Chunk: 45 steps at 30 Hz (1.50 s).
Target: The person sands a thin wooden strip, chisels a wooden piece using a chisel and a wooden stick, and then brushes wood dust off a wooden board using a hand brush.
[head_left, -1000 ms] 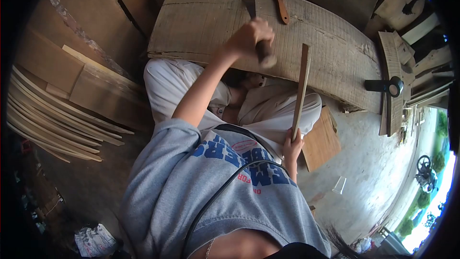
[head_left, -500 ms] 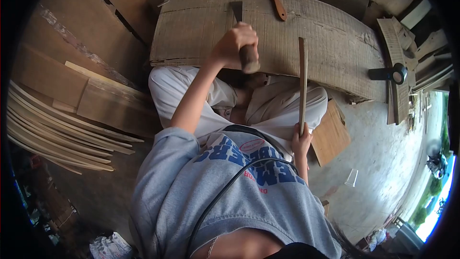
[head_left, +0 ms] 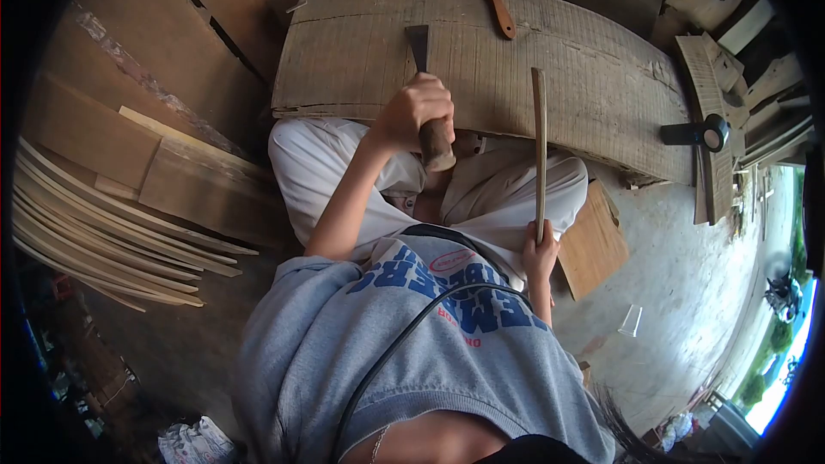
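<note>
My left hand is closed around the wooden handle of a chisel, whose flat, dark blade points away from me over the plank. The butt of its handle hangs above my crossed legs. On the other side, my right hand grips the near end of a thin wooden strip by my knee. The strip stretches away from me, and its far end overlaps the plank in view; whether it touches the wood I cannot tell.
A paintbrush lies on the plank's far side. A black roll of tape sits at its right end. Several thin curved strips are piled at left. A small board and a clear cup are on the floor at right.
My left hand has come back toward me with the chisel, so the blade sits nearer and the handle's butt lower. My right hand and the wooden strip have hardly moved.
</note>
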Motion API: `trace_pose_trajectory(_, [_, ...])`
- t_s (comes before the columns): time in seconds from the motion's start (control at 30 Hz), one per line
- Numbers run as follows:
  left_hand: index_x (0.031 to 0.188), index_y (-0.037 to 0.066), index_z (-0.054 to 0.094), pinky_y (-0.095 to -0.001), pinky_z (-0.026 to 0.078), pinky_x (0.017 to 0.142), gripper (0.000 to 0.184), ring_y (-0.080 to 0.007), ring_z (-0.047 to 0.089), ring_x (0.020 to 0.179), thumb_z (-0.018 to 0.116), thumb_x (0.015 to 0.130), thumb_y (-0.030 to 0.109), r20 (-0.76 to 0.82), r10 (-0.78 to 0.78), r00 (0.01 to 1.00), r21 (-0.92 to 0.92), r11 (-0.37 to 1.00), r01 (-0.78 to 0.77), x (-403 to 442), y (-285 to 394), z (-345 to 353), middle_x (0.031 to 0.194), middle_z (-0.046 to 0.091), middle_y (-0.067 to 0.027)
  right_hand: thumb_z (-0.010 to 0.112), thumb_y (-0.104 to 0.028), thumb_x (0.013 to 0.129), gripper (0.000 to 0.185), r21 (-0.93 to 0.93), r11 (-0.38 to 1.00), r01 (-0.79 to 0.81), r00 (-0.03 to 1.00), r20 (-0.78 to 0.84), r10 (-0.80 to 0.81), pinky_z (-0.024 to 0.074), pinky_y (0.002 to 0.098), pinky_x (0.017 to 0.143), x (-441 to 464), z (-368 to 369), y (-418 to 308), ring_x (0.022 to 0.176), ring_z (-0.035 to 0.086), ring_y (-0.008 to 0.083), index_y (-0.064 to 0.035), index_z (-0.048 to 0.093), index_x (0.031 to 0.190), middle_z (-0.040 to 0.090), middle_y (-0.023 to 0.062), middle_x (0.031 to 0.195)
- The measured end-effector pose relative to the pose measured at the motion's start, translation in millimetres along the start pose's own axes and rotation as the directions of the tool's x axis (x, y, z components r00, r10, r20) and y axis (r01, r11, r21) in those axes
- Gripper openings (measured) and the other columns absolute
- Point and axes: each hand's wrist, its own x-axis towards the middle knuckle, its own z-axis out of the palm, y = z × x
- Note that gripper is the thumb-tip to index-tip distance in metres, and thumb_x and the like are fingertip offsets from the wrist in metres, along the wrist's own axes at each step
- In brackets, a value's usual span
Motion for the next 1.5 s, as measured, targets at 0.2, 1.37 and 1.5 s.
trace_pose_trajectory(0.2, [0.059,0.008,0.047,-0.033,0.042,0.07,0.021,-0.0235,0.054,0.062,0.066,0.055,0.016,-0.017,-0.002,1.0,0.095,0.995,0.004,34.1,-54.4,-6.1,0.059,0.05,-0.0057,0.057,-0.02,0.086,0.015,-0.014,0.999,0.03,0.999,-0.025,-0.031,0.0436,0.0415,0.053,-0.2,2.3,2.6,0.057,0.056,0.0388,-0.0052,0.056,0.086,0.054,0.0193,0.062])
trace_pose_trajectory(1.37, [0.059,0.008,0.047,-0.033,0.041,0.068,0.027,-0.0239,0.052,0.062,0.068,0.053,0.022,-0.02,-0.021,1.0,0.157,0.987,0.024,42.4,-62.3,-16.8,0.058,0.049,-0.0065,0.058,-0.022,0.085,0.017,-0.111,0.994,0.017,0.999,-0.025,-0.02,0.0458,0.0432,0.057,-3.8,6.3,-3.0,0.065,0.06,0.0378,-0.0064,0.055,0.093,0.06,0.0189,0.07])
trace_pose_trajectory(1.5, [0.06,0.007,0.047,-0.0326,0.04,0.068,0.026,-0.0241,0.052,0.062,0.069,0.053,0.019,0.026,-0.056,0.998,0.152,0.987,0.052,37.8,-51.0,-17.8,0.059,0.049,-0.0064,0.059,-0.022,0.085,0.018,-0.126,0.992,0.018,0.998,-0.056,-0.025,0.0462,0.0428,0.059,-5.8,10.1,3.6,0.066,0.06,0.0375,-0.0062,0.055,0.093,0.06,0.0187,0.07])
